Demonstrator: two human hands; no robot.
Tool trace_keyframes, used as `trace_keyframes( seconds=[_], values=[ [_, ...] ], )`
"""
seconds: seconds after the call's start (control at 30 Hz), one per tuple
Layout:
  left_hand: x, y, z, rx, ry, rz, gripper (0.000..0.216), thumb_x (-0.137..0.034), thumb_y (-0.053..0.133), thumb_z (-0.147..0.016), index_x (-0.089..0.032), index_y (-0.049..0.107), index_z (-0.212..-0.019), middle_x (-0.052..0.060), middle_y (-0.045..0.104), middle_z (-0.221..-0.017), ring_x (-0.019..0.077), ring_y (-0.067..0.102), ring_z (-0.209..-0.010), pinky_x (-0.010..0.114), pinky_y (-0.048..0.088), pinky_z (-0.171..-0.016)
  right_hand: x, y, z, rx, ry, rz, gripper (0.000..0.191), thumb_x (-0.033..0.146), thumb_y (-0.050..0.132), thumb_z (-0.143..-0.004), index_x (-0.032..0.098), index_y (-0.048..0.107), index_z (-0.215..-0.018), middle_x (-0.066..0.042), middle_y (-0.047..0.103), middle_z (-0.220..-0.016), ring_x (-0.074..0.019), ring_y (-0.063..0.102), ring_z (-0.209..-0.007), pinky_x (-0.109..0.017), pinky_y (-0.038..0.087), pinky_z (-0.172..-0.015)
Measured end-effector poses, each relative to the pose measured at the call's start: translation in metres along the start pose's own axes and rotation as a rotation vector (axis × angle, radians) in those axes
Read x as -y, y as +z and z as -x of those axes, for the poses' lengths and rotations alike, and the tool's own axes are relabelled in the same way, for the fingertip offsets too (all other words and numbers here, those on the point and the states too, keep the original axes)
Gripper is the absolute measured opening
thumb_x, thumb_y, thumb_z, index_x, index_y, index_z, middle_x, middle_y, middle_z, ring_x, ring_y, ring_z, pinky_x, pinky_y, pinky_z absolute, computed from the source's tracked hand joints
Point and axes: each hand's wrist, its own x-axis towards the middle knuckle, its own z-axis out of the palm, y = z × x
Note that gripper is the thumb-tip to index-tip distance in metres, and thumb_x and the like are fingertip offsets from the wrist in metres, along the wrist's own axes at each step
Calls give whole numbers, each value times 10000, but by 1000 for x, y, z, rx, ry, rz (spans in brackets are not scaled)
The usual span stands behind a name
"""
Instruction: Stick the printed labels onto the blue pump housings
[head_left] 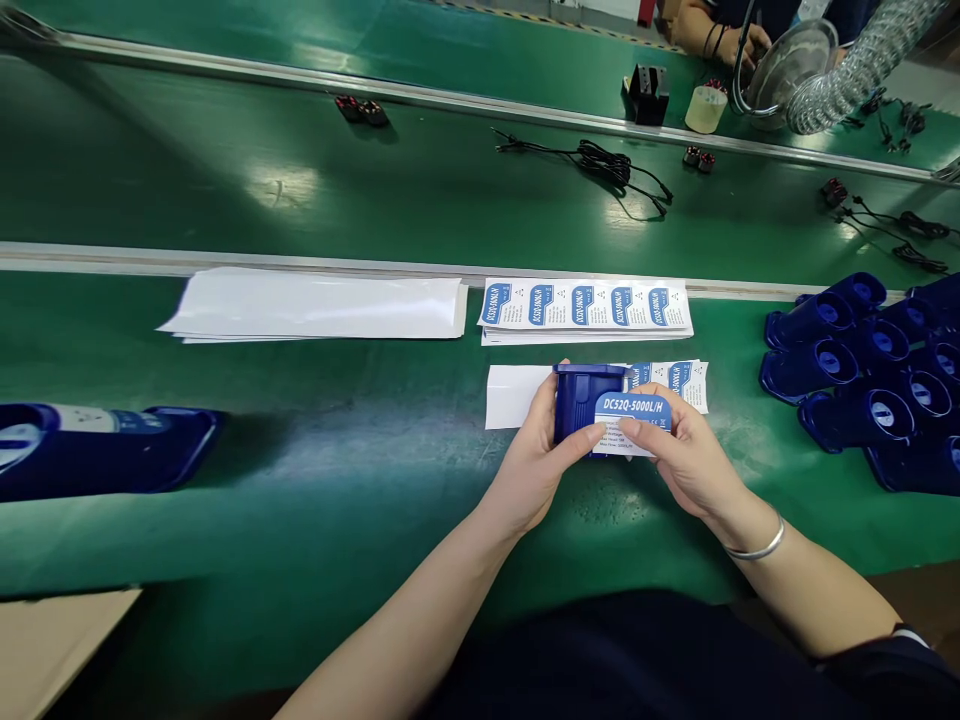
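Note:
A dark blue plastic pump housing (581,400) is held just above the green bench, in the middle right. My left hand (534,462) grips its left side, fingers wrapped round it. My right hand (686,458) presses a blue and white label (634,412) reading DC52Q-5000L/H onto its upper face, thumb and fingers pinched on the label. Behind the housing lies a partly used label sheet (517,395). A full strip of the same labels (585,305) lies further back.
Several blue housings (862,375) are piled at the right. A labelled blue unit (97,448) lies at the left edge. Blank white backing sheets (315,305) lie left of the labels. Black cables (600,160) lie on the far belt. Another person's hand (739,40) works at the top right.

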Motion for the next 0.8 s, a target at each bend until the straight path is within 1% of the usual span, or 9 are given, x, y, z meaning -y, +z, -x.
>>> trace_keyframes(
  seconds=[0.13,0.27,0.47,0.57,0.67,0.8],
  values=[
    [3,1,-1,-45,-3,12,678,-338,749,-851,-282,440,-1452,54,555,-1453,314,463,-1391,450,404,-1153,-2,0,1,12,-1,20,256,379,826,-800,238,662,-937,26,635,-849,-141,561,-777,-262,455,-752],
    [6,0,-2,-65,13,51,691,-344,718,-882,-291,386,-1485,54,516,-1494,302,445,-1406,438,407,-1149,-4,-1,2,8,-1,55,238,392,803,-827,241,660,-944,29,614,-813,-135,540,-739,-256,434,-715],
    [2,-3,2,29,-33,45,841,-249,799,-792,-304,354,-1503,64,509,-1487,308,468,-1379,437,421,-1134,1,-5,-2,-16,-11,57,276,450,810,-805,237,667,-908,21,636,-767,-141,548,-663,-274,458,-657],
    [1,-2,2,67,-35,36,832,-240,822,-771,-313,384,-1475,61,518,-1471,312,486,-1361,440,451,-1109,5,-10,-4,-19,-2,95,288,469,806,-804,236,683,-918,8,650,-791,-151,570,-671,-285,470,-651],
    [3,-1,1,83,-33,22,783,-254,826,-775,-298,419,-1443,65,537,-1446,315,494,-1355,436,465,-1099,6,-14,-5,-30,-74,251,258,474,768,-843,234,684,-882,-1,649,-817,-159,575,-704,-290,459,-657],
    [7,-1,-1,86,-22,18,823,-236,818,-779,-302,381,-1473,58,526,-1459,303,490,-1363,438,441,-1124,10,-15,0,-82,-282,600,190,409,703,-914,240,670,-833,-3,664,-794,-168,590,-729,-302,445,-673]
  ],
)
